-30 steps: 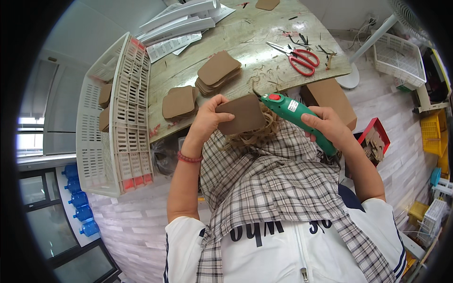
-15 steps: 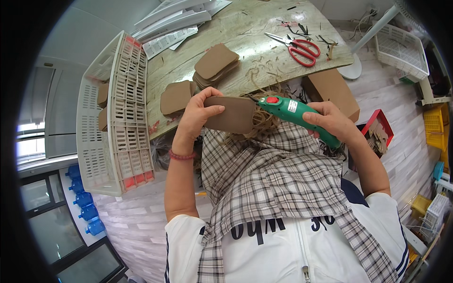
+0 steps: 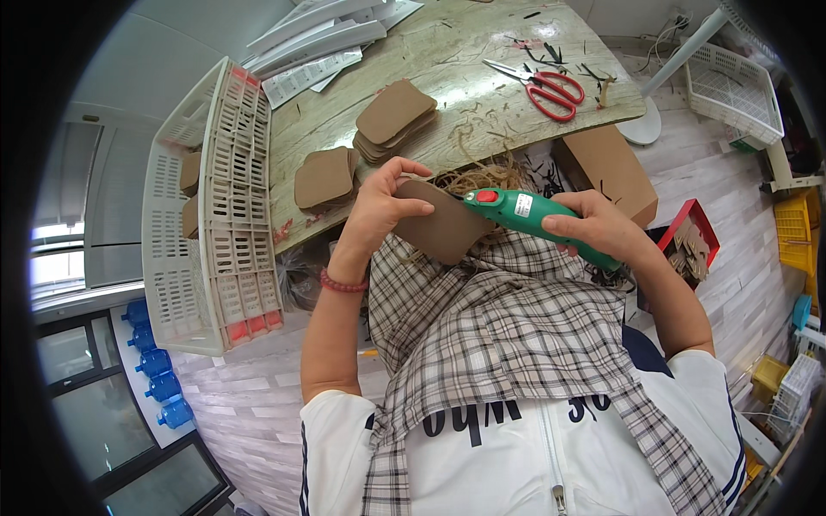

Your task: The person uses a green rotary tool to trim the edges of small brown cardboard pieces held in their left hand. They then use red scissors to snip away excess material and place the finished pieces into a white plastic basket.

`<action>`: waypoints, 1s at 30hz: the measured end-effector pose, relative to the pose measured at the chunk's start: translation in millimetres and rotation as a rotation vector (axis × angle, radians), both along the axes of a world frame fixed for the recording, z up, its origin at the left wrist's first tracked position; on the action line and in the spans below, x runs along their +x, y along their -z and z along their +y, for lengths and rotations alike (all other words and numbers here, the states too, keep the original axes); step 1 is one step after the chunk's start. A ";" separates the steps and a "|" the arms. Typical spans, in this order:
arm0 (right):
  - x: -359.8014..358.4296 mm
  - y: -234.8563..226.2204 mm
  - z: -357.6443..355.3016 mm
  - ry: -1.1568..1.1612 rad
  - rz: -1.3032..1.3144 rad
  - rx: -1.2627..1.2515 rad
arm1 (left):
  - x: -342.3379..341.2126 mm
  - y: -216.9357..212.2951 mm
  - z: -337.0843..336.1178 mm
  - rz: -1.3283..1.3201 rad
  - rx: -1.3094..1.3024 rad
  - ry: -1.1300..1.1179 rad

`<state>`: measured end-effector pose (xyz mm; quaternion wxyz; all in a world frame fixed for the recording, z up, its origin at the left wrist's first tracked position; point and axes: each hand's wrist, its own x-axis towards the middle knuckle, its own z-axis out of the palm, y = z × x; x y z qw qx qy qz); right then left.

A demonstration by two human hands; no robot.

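Note:
Pinched by its upper left part, a flat brown rounded piece (image 3: 443,225) is in my left hand (image 3: 384,205), over my checked apron. My right hand (image 3: 598,225) is closed round the green body of electric scissors (image 3: 525,213) with a red button. Their tip meets the piece's upper right edge; the blades are mostly hidden there. Behind the tool, thin tan trimmings (image 3: 482,176) lie heaped at the table's near edge. Two stacks of like brown pieces, a farther one (image 3: 396,112) and a nearer one (image 3: 325,178), sit on the table beyond my left hand.
Red-handled scissors (image 3: 553,93) lie on the worn table (image 3: 465,60) among dark scraps. A white plastic crate (image 3: 241,206) stands on its side at the left. At the right are a cardboard box (image 3: 607,172) and a red box (image 3: 704,228) holding brown scraps.
My left hand has turned the brown piece clockwise, so its lower end now points down and right. The electric scissors have shifted slightly left and down along its edge.

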<state>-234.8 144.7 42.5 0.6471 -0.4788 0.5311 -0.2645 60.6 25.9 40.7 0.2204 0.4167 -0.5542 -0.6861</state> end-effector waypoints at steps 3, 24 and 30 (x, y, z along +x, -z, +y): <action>3.1 -0.1 -1.8 0.000 0.011 -0.010 | -2.7 1.0 0.5 0.008 -0.003 0.066; 19.1 34.6 12.7 0.267 0.057 -0.100 | 15.2 42.6 58.7 0.472 0.078 -0.839; 37.8 37.7 22.1 0.162 0.124 -0.116 | 17.0 33.6 77.0 0.453 -0.097 -0.924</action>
